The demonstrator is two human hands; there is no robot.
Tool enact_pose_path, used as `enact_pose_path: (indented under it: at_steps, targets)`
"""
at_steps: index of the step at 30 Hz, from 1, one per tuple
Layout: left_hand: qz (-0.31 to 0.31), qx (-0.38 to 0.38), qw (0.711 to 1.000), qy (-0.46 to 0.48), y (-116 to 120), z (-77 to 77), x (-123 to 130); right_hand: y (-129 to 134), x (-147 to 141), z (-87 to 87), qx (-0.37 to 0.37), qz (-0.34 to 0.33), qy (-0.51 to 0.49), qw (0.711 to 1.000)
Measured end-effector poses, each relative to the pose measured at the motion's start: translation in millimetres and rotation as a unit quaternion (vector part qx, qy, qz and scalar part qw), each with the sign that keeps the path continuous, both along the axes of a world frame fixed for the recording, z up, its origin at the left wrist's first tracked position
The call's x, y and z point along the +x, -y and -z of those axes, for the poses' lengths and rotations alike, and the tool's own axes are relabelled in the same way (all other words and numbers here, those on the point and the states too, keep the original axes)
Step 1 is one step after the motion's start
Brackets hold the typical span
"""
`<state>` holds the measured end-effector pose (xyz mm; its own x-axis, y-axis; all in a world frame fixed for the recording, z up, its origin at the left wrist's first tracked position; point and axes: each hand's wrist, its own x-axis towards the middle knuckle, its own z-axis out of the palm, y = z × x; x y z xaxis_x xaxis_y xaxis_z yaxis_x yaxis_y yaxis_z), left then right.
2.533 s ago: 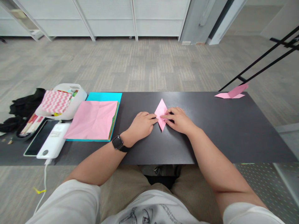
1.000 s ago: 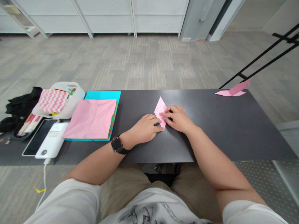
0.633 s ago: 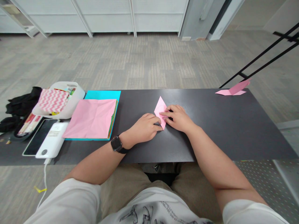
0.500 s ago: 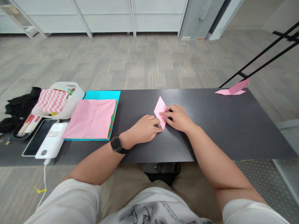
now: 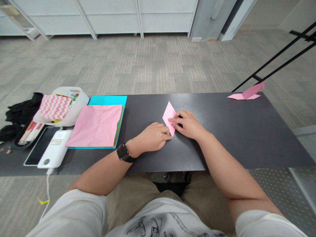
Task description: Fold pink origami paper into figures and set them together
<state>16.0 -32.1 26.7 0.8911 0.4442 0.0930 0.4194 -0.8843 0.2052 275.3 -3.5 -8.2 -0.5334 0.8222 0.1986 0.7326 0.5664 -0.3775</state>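
A piece of pink origami paper (image 5: 169, 113), folded into a narrow diamond, lies on the dark table (image 5: 234, 138) with its long point facing away from me. My left hand (image 5: 156, 135) is closed at its lower left, thumb and index finger at the near tip. From the right side, my right hand (image 5: 189, 124) pinches and presses the paper's middle, its fingertips on the pink surface. Both hands partly hide the lower half of the fold. A black watch (image 5: 122, 152) sits on my left wrist.
At the far right stands a folded pink paper figure (image 5: 248, 93). To the left are a stack of pink sheets (image 5: 96, 126) on a blue sheet (image 5: 108, 100), a white basket (image 5: 81, 102), a phone (image 5: 40, 148), a white power bank (image 5: 55, 148) with a cable, and black cloth (image 5: 23, 110).
My left fingers have shifted very slightly at the paper's near tip. The right hand and the paper stay almost in place.
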Motion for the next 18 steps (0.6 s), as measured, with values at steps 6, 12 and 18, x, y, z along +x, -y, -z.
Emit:
enact_pose_path:
  at_steps: [6, 12, 18]
  targets:
    - [0.007, -0.021, 1.000, -0.006, 0.5, -1.5, 0.2, -1.0, 1.5, 0.8, -0.008, -0.003, -0.001, 1.000]
    - [-0.009, -0.024, 1.000, -0.010, 1.4, 1.6, 2.1, -0.4, 0.7, 0.0, -0.005, -0.003, 0.001, 1.000]
    - [0.009, -0.027, 1.000, 0.007, 3.5, 0.3, 3.0, -0.3, 0.4, -0.6, -0.006, -0.003, 0.000, 1.000]
